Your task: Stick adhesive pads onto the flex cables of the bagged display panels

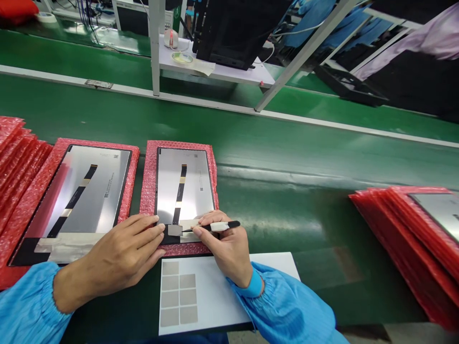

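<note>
Closest to the person, the cuffs of blue smock sleeves (251, 286) gather at both wrists, and a white backing card (272, 264) lies on the belt with seven gray patches (179, 296) left in two columns. The left hand (122, 253) is open, not gripping, its fingers spread and resting on the lower edge of a display panel (182, 186). The right hand (224, 248) pinches black tweezers (229, 225) with a white grip, their tips at a gray patch (174, 230) lying on the black end of the panel, between the two hands. The panel lies face down on a red bubble-wrap sheet (148, 191). Just to its left sits a second panel (89, 191) on its own red sheet, beyond a pile of red sheets (17, 162). Off to the right is another stack (394, 215). Farther out runs the green conveyor belt (287, 157), with a white shelf (222, 71) beyond it.
</note>
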A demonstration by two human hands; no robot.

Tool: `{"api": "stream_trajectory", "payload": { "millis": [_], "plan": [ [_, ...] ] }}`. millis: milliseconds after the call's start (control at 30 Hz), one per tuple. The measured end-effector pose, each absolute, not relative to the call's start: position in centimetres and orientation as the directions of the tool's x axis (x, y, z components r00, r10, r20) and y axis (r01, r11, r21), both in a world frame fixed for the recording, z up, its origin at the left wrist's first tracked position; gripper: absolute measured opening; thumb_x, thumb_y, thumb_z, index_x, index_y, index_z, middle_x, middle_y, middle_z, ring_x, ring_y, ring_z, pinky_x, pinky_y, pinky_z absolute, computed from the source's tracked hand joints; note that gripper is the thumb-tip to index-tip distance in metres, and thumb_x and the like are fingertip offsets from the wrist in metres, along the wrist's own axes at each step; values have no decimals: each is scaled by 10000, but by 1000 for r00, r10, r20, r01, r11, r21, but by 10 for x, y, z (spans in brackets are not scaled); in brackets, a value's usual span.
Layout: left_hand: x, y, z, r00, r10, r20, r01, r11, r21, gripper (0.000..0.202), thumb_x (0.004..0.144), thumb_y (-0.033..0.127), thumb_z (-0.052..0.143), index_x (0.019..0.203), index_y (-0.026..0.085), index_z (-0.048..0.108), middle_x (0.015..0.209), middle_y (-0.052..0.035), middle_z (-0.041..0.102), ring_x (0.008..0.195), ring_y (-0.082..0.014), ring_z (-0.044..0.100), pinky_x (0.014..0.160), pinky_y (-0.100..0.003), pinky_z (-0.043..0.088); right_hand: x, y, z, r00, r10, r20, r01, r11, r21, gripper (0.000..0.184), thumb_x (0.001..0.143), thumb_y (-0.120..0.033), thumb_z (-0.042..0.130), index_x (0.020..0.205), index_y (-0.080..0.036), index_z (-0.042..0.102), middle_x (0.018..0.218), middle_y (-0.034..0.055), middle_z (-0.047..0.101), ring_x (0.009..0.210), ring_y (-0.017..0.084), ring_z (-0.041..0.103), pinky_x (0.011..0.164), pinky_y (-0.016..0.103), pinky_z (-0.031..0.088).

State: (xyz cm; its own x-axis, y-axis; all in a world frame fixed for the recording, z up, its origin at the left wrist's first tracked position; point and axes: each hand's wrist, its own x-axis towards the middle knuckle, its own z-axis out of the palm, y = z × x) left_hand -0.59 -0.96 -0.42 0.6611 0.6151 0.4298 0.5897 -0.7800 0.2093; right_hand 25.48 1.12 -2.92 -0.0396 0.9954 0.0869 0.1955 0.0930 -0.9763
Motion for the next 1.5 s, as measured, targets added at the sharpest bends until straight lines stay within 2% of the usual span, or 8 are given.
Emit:
{"api": "stream_trajectory", "payload": {
  "millis": [833, 1033, 1500],
  "plan": [
    [-5, -9, 2, 690, 602, 401, 580, -792, 191, 285, 967, 135, 648, 1237, 56, 694, 1193, -144, 742, 1205, -324, 651, 1043, -496, 561, 255, 11, -28, -35, 998, 61, 232, 67, -970, 124, 826, -289, 833, 822, -230, 723, 849, 66, 708, 850, 266, 698, 799, 421, 572],
    [-6, -10, 5, 747, 576, 332, 533, -818, 217, 358, 985, 239, 629, 1304, 80, 671, 1340, -142, 702, 1256, -361, 616, 1045, -547, 541, 255, 11, -28, -36, 997, 69, 241, 76, -967, 134, 829, -306, 836, 829, -228, 728, 860, 67, 713, 848, 259, 698, 801, 413, 576],
    [-4, -11, 3, 728, 600, 330, 557, -799, 226, 358, 980, 255, 649, 1289, 76, 676, 1299, -144, 721, 1237, -359, 630, 1044, -546, 533, 255, 10, -30, -30, 996, 85, 266, 89, -960, 137, 839, -324, 841, 827, -231, 741, 857, 71, 727, 883, 273, 709, 825, 419, 582]
  ]
}}
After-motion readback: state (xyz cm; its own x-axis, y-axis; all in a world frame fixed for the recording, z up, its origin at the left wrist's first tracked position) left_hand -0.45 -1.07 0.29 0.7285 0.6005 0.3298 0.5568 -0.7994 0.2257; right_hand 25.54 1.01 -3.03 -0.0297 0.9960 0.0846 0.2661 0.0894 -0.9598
